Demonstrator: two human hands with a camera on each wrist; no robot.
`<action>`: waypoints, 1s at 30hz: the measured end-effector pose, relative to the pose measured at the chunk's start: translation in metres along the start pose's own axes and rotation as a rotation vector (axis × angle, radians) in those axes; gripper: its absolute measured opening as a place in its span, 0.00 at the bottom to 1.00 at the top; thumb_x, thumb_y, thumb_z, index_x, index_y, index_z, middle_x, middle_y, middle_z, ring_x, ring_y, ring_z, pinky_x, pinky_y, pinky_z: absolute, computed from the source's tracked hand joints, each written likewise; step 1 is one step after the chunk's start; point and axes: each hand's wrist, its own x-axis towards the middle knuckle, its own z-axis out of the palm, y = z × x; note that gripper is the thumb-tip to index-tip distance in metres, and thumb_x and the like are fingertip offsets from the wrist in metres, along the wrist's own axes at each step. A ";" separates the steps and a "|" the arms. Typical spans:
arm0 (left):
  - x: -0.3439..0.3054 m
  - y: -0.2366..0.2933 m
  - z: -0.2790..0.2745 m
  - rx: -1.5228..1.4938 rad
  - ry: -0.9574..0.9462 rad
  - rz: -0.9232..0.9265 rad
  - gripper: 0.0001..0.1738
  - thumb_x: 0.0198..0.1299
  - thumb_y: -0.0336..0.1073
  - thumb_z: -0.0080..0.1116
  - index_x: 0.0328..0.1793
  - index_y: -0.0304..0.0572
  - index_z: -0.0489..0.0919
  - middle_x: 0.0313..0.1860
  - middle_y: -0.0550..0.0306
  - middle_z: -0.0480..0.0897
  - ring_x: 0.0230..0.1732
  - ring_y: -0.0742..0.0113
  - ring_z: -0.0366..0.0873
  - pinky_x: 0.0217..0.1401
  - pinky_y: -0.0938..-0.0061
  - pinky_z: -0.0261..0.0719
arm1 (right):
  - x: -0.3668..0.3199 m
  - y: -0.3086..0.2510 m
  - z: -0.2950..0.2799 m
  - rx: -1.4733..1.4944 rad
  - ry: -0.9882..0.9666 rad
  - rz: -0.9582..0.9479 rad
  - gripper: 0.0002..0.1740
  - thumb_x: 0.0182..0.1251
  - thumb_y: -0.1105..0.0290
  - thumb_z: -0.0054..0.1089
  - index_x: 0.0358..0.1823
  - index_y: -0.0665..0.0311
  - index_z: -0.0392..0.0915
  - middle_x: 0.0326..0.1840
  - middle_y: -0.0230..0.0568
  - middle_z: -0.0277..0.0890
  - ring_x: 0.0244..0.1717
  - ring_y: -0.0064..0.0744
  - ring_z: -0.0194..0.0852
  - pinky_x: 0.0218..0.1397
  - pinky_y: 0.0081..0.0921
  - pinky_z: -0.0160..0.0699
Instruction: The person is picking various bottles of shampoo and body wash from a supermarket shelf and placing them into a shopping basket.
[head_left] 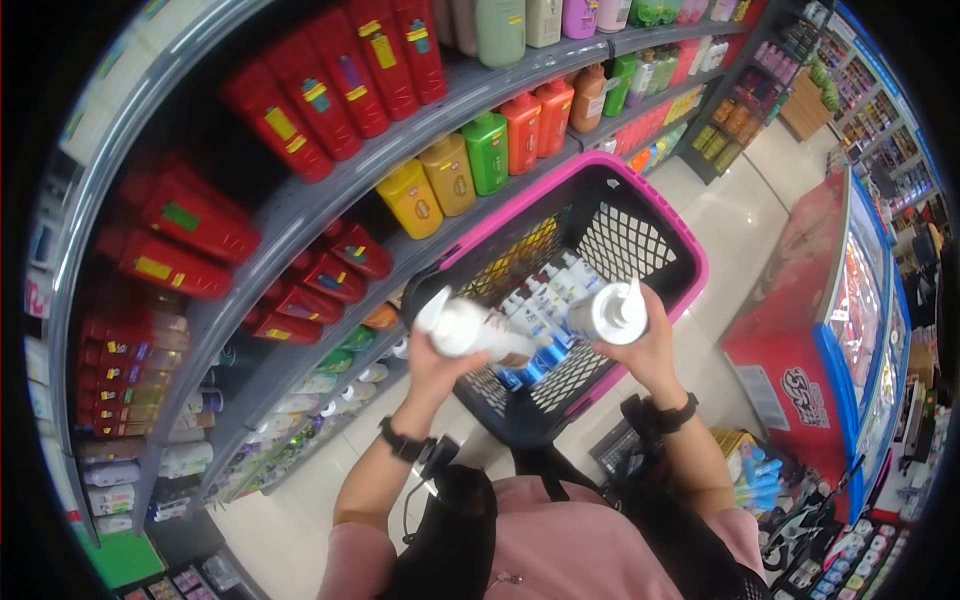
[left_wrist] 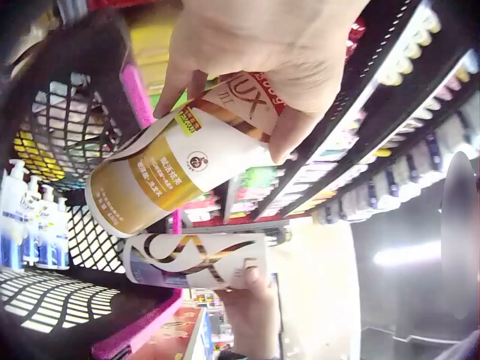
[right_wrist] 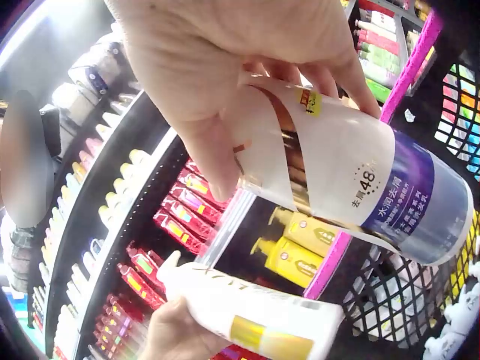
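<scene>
My left hand (head_left: pixel 440 365) grips a white pump bottle (head_left: pixel 470 328) near its top; in the left wrist view this bottle (left_wrist: pixel 176 161) has a gold label and a yellow sticker. My right hand (head_left: pixel 645 345) holds a second white pump bottle (head_left: pixel 610 315), whose lower part is purple-blue in the right wrist view (right_wrist: pixel 352 169). Both bottles are above a black basket with a pink rim (head_left: pixel 690 245). Several white-and-blue pump bottles (head_left: pixel 545 300) stand inside the basket. In the left wrist view the left hand's fingers (left_wrist: pixel 180 75) wrap the bottle's upper end.
Curved grey shelves (head_left: pixel 400 130) with red bottles (head_left: pixel 330 90) run along the left and top. Yellow, green and orange bottles (head_left: pixel 487 152) line a lower shelf. A red freezer (head_left: pixel 790 340) with blue edges stands at the right, on a tiled floor (head_left: pixel 690 190).
</scene>
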 end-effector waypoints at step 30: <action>0.113 -0.375 0.126 0.531 0.253 -0.771 0.47 0.29 0.53 0.78 0.49 0.24 0.71 0.45 0.36 0.79 0.47 0.50 0.80 0.49 0.66 0.76 | 0.198 0.348 0.102 -0.868 -0.913 0.627 0.40 0.24 0.58 0.78 0.47 0.67 0.78 0.44 0.47 0.81 0.48 0.42 0.81 0.48 0.32 0.78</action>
